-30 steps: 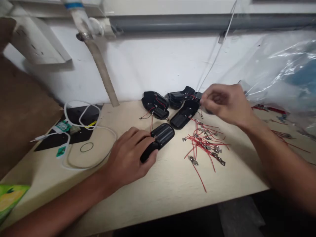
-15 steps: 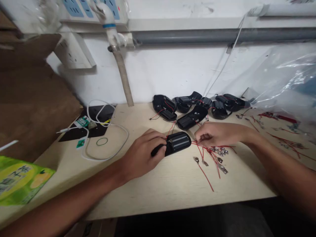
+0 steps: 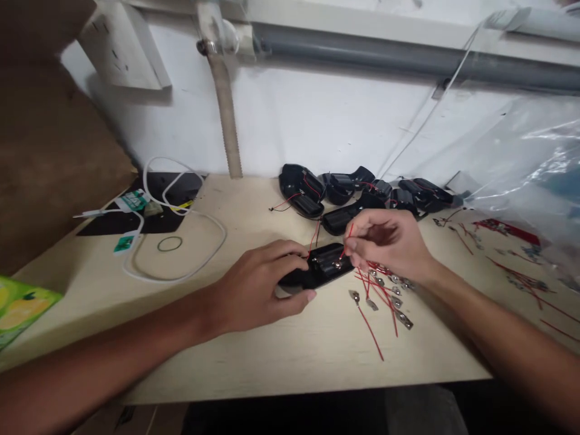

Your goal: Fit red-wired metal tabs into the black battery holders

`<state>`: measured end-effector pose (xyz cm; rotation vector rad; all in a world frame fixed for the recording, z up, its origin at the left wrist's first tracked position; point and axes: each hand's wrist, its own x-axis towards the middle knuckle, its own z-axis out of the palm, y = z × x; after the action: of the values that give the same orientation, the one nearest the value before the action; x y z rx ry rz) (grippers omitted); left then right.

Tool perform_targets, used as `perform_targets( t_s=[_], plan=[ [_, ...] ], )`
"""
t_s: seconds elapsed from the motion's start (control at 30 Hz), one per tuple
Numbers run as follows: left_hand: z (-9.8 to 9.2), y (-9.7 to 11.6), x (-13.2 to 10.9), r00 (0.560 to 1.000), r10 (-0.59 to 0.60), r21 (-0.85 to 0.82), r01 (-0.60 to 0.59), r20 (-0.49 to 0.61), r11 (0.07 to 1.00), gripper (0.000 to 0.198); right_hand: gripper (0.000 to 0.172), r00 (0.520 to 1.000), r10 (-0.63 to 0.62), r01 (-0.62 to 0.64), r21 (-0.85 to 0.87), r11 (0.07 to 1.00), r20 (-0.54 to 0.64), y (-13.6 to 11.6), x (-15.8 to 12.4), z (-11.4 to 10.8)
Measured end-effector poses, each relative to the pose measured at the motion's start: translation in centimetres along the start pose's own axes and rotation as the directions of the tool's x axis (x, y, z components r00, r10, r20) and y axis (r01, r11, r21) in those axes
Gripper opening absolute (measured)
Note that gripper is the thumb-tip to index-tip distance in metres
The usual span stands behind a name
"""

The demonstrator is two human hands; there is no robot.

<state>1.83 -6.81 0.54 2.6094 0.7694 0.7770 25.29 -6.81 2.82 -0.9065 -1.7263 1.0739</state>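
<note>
My left hand [image 3: 260, 284] is closed around the end of a black plastic casing [image 3: 322, 263], fingers over its top and thumb along the near side. The casing lies on the table with its battery compartment facing up, and a thin red wire rises from its far side. Between thumb and fingertips, my right hand [image 3: 385, 241] pinches a red wire [image 3: 350, 232]. A small metal contact at that wire's lower end is over the compartment; whether it touches is unclear. Beneath and beside my right hand lies a pile of red wires with metal contacts [image 3: 395, 300].
Several similar black casings [image 3: 302, 190] stand along the wall. More wires [image 3: 521, 275] and a plastic bag [image 3: 534, 145] are at the right. On the left are a white cable [image 3: 222, 241], a green band [image 3: 170, 244] and a green-yellow packet [image 3: 27, 308].
My right hand has moved left from the wire pile to the casing, bringing a red wire with its contact. The left hand keeps hold, its thumb now straighter. The view has tilted downward.
</note>
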Motion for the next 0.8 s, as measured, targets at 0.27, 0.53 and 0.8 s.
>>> perform_targets(
  t_s=[0.27, 0.53, 0.8],
  plan=[
    [0.5, 0.1, -0.4, 0.999, 0.040, 0.050, -0.040, 0.015, 0.998, 0.016, 0.008, 0.993, -0.075, 0.068, -0.089, 0.994, -0.086, -0.2, -0.8, 1.9],
    [0.4, 0.0, -0.4, 0.998, 0.051, 0.059, -0.052, 0.025, 0.997, 0.013, 0.008, 0.987, -0.123, 0.104, -0.184, 0.977, -0.098, 0.1, -0.9, 1.5],
    [0.2, 0.0, -0.3, 0.994, 0.091, 0.080, -0.097, 0.066, 0.992, 0.015, 0.009, 0.995, -0.086, 0.093, -0.248, 0.964, 0.042, 0.2, -0.6, 1.5]
  ],
)
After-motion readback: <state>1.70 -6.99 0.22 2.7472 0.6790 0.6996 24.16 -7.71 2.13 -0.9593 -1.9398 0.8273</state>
